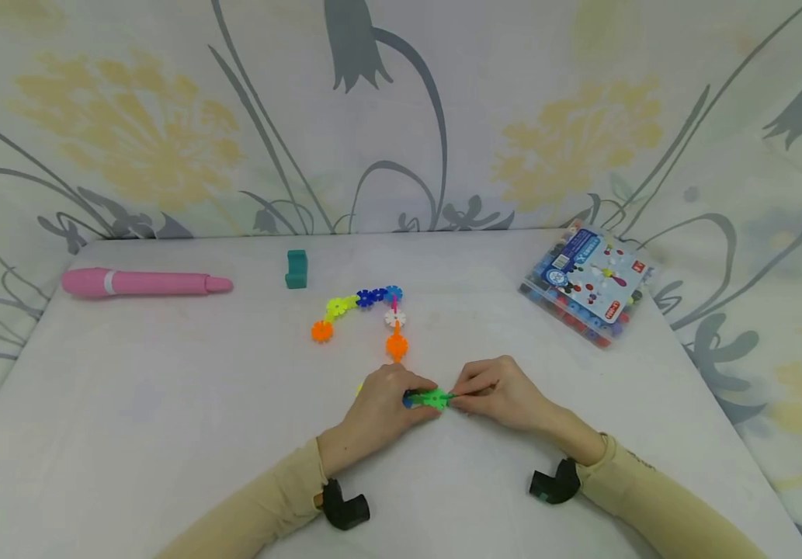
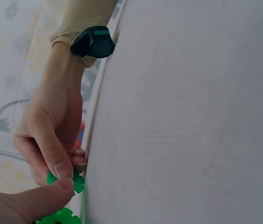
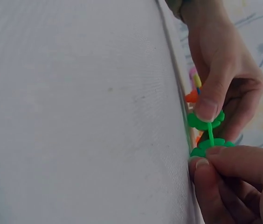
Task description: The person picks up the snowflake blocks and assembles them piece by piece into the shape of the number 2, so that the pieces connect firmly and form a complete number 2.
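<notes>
Thumb and fingers of my left hand [image 1: 385,404] pinch a green flower-shaped linking disc [image 1: 434,399]; a bit of blue disc [image 1: 407,401] peeks out beside it. From the other side, my right hand [image 1: 501,394] pinches another green disc [image 3: 224,143] between thumb and fingertips. An edge-on green disc [image 3: 211,133] spans the small space between both hands in the right wrist view. Beyond the left hand, a curved chain of linked discs runs over the table: orange disc [image 1: 322,331], yellow-green disc [image 1: 336,307], dark blue disc [image 1: 366,298], white disc [image 1: 395,317] and another orange disc [image 1: 397,346].
A pink wand-like object [image 1: 156,283] lies at the table's back left. Right of it stands a small teal block [image 1: 296,269]. At the back right is a clear plastic case [image 1: 585,279] with a printed label and colourful pieces inside. Patterned fabric [image 1: 268,116] hangs behind the table.
</notes>
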Demonstrator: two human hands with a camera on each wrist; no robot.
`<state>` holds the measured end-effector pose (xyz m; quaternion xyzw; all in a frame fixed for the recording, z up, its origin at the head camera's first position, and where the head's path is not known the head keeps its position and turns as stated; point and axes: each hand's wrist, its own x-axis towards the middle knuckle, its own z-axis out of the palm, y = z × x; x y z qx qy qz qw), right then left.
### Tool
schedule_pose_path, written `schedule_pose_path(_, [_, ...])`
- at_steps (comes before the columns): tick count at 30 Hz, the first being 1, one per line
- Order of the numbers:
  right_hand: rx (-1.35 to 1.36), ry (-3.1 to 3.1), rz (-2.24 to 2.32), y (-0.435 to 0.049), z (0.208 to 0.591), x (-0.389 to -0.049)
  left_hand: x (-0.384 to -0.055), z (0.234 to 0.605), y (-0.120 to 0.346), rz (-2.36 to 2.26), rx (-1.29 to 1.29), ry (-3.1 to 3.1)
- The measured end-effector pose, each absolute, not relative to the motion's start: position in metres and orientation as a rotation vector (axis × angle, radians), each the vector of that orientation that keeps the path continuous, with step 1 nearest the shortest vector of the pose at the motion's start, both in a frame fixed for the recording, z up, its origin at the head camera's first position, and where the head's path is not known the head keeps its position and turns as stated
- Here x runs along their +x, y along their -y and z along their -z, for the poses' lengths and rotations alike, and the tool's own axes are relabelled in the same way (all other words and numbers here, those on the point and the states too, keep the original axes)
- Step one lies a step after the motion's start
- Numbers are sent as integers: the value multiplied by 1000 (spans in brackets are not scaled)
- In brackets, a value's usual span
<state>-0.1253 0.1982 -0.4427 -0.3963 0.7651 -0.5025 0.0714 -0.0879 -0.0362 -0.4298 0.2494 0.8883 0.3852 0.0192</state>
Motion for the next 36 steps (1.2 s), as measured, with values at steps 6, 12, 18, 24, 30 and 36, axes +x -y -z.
schedule_pose_path(6, [-1182,-2370,1408,-199,440,-123,-86,428,42,-1243,783,-2728])
schedule_pose_path(12, [-1236,-2412,1330,-202,437,-121,-81,420,73,-1452,558,-2743])
schedule_pose_path(18, [-1230,-2365,1304,-206,433,-117,-90,416,117,-1424,158,-2949])
schedule_pose_path(24, [-1227,-2398,1316,-206,429,-117,-118,416,143,-1145,-7,-3012])
schedule_pose_path(30, [-1211,-2393,1343,-205,430,-116,-135,422,146,-1069,63,-2996])
schedule_pose_path(36, [-1178,-2412,1325,-204,433,-120,-138,422,149,-1067,53,-2981])
